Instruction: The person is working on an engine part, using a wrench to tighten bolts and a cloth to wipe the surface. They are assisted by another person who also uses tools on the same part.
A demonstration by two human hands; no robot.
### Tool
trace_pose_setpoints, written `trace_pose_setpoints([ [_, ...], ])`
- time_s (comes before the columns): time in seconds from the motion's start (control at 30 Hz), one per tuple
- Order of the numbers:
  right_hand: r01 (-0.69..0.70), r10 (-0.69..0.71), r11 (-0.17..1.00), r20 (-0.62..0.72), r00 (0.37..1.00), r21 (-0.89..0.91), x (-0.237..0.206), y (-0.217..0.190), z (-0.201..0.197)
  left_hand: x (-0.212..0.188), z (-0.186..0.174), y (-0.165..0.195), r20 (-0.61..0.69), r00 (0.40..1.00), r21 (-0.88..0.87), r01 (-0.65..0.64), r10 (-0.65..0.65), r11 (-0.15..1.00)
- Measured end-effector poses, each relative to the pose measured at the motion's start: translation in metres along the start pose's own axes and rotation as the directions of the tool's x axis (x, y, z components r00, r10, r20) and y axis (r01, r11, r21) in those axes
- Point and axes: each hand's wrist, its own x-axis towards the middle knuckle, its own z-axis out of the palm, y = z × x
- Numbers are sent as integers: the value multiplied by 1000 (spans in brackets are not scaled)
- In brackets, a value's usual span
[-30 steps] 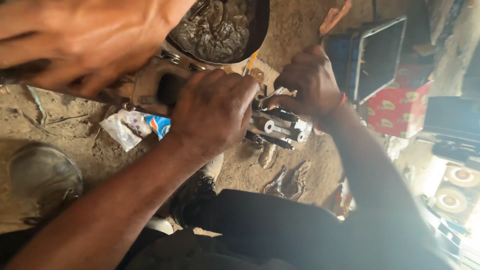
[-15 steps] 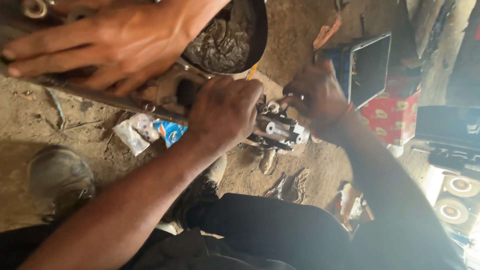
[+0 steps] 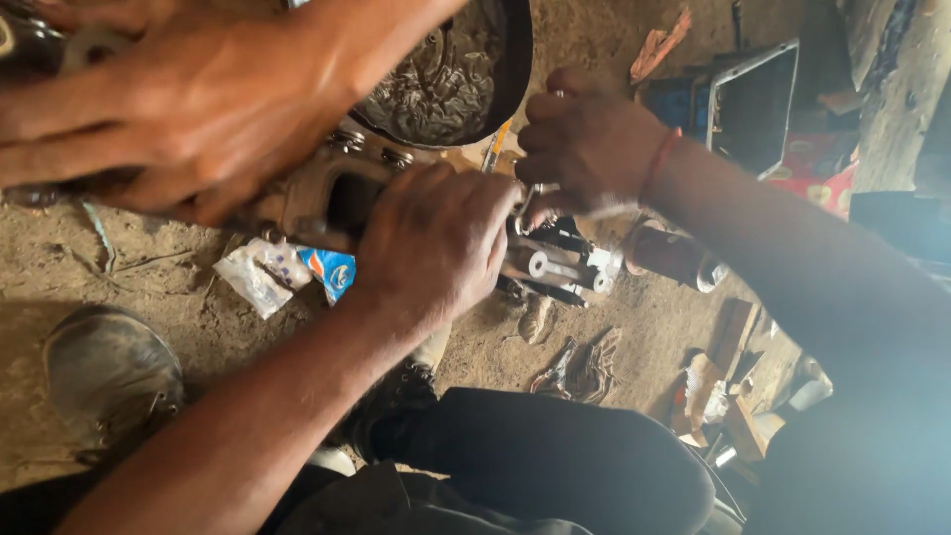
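Note:
My left hand (image 3: 436, 248) is clamped over a greasy metal assembly (image 3: 560, 266) with silver pins and black rods, held above the dirt floor. Just above the assembly's far end, my right hand (image 3: 589, 139), with a red thread at the wrist, has its fingers closed on the upper part; what it pinches is hidden. The assembly joins a rusty brown housing (image 3: 322, 198) to the left. Another person's hand (image 3: 178, 109) reaches in from the top left and rests on that housing.
A dark round pan (image 3: 510, 69) of oily metal parts sits behind the housing. Plastic wrappers (image 3: 282, 275) lie on the dirt floor, a worn shoe (image 3: 109, 372) at the left, a rag (image 3: 584, 367) below the assembly. A framed dark panel (image 3: 758, 104) and red box (image 3: 827, 178) stand at the right.
My right hand has risen from beside the assembly to its top end. The other person's hand has slid down and right onto the housing. My left hand keeps its grip.

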Motion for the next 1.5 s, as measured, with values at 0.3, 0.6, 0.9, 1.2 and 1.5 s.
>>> trace_pose_setpoints([
  [0.3, 125, -171, 966, -194, 966, -226, -4, 26, 39, 7, -9, -7, 50, 998, -53, -41, 43, 998],
  [0.6, 42, -102, 976, -277, 955, -213, -26, 25, 72, 1, 4, -9, 98, 995, 2, -10, 10, 1000],
  [0.9, -319, 309, 942, -96, 946, -103, -46, -7, 27, -3, -12, 6, 5, 1000, -27, -26, 26, 999],
  [1.2, -778, 925, 240, 106, 364, 581, -89, -191, -17, 5, -9, -31, 315, 948, -385, 173, -46, 906],
  [1.5, 146, 907, -351, 297, 299, 925, 43, -276, 99, -19, -63, 10, 449, 893, 225, -144, 28, 964],
])
